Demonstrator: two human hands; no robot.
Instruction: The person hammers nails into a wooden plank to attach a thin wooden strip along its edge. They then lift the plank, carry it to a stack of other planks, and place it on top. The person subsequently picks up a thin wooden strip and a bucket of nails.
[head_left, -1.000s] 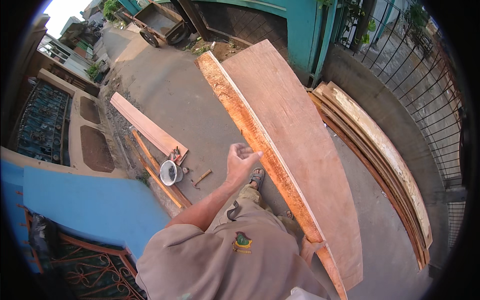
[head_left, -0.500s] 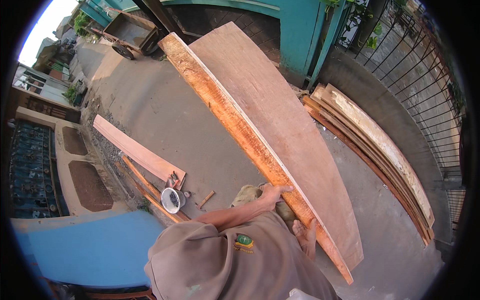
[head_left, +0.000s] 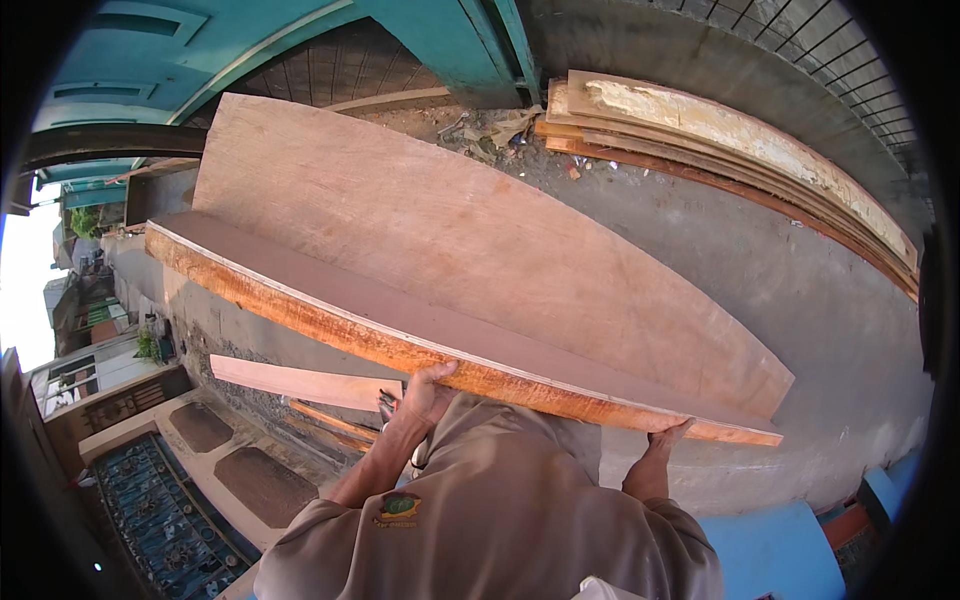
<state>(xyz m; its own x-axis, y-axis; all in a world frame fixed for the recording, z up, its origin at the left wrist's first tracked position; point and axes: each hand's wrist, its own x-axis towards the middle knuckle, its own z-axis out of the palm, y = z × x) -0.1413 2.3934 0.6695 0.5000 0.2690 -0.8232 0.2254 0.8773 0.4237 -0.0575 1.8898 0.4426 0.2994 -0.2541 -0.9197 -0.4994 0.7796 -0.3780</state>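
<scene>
So the body on my remote feed is mostly shirt point(head_left: 540, 510): a plain taupe-brown one, kinda loose, with soft creases and paler patches where the light catches it. I can make out a small emblem point(head_left: 397, 508) on the chest, green with dark red and gold, plus yellowish lettering under it. Left sleeve point(head_left: 310, 535) and right sleeve point(head_left: 690, 525) are the same brown, short and roomy, and both forearms plus the left hand point(head_left: 430, 395) and right hand point(head_left: 665, 440) are bare. Some whitish bit point(head_left: 603, 588) pokes in at the bottom edge, can't tell what it is.
</scene>
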